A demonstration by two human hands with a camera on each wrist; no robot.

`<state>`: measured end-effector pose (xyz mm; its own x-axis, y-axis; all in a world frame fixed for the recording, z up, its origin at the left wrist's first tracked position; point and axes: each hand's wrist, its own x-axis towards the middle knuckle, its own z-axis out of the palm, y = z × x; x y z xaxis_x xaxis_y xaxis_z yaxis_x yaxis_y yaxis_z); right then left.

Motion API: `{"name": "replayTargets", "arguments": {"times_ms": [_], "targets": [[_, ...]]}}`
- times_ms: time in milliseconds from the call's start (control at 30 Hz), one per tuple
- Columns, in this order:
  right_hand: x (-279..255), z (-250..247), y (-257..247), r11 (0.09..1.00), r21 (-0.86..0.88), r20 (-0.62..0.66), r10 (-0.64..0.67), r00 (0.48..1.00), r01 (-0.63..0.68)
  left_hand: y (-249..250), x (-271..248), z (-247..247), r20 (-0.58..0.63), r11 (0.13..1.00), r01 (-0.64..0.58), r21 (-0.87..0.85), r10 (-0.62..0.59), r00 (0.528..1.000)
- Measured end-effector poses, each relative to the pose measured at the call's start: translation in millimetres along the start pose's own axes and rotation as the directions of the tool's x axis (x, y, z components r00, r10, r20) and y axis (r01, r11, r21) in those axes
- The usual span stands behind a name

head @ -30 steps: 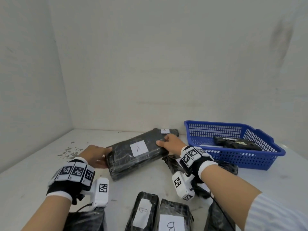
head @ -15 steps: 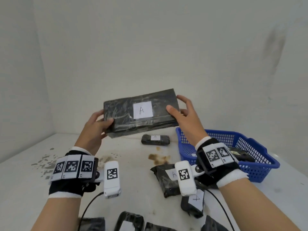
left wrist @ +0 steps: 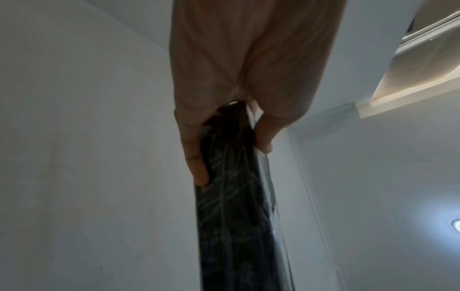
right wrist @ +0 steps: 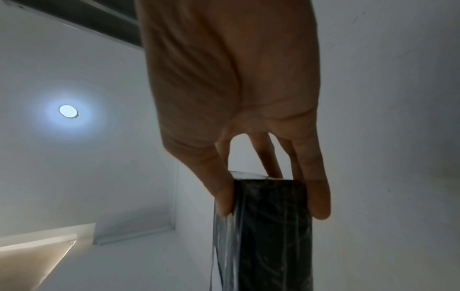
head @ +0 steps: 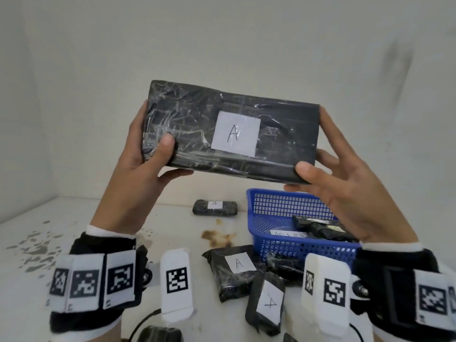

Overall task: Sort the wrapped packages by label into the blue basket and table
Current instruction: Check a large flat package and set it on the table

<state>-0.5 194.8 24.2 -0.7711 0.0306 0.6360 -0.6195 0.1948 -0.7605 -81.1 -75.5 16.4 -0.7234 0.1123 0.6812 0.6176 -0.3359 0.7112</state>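
A large black wrapped package [head: 192, 124] with a white label reading A is held up in the air in front of the wall. My left hand [head: 148, 154] grips its left end, thumb on the front face. At the right end my right hand [head: 328, 174] holds it between thumb and fingers. The left wrist view shows the package [left wrist: 239, 206] edge-on between thumb and fingers, and the right wrist view shows the package [right wrist: 271, 226] pinched the same way. The blue basket [head: 291, 203] stands on the table at the right, below the package, with black packages inside.
On the white table [head: 74, 233] lie a small A package [head: 215, 207] at the back, and two more A packages [head: 232, 275] [head: 265, 307] in front of the basket. More black packages show at the bottom edge. A brown stain [head: 217, 236] marks the table.
Both hands have lifted the large A package off the table and brought it higher and closer to the camera, its label turned to face me.
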Motion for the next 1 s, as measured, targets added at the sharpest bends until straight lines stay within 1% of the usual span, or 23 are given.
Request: {"name": "replayTargets", "arguments": {"times_ms": [67,133,233,333,467,600,767,1000], "targets": [[-4,-3,3,1.000,0.003,-0.004,0.002,1.000,-0.002,0,-2,3,0.047,0.999,0.019,0.029,-0.021,0.999],[-5,-4,4,1.000,-0.011,-0.011,0.005,1.000,-0.005,-2,-3,5,0.064,0.998,0.023,0.063,-0.027,0.998],[-6,-7,3,0.999,-0.049,-0.027,-0.014,1.000,0.012,-2,-4,6,0.077,0.990,-0.009,0.139,-0.002,0.997],[-7,-9,-2,0.997,-0.062,-0.045,-0.044,0.998,0.042,2,-4,4,0.097,0.965,-0.055,0.255,0.031,0.995],[-8,-7,-8,0.997,-0.044,-0.094,-0.069,0.993,0.065,10,-7,8,0.073,0.933,-0.088,0.348,0.066,0.995],[-8,-6,-9,0.995,-0.069,-0.150,-0.084,0.985,0.075,12,-10,16,0.040,0.929,-0.102,0.357,0.094,0.995],[-8,-1,-11,0.987,-0.130,-0.180,-0.114,0.977,0.091,11,-11,22,0.008,0.919,-0.063,0.389,0.065,0.998],[-8,7,-12,0.977,-0.186,-0.214,-0.144,0.966,0.104,15,-15,31,-0.049,0.880,-0.041,0.474,0.073,0.996]]}}
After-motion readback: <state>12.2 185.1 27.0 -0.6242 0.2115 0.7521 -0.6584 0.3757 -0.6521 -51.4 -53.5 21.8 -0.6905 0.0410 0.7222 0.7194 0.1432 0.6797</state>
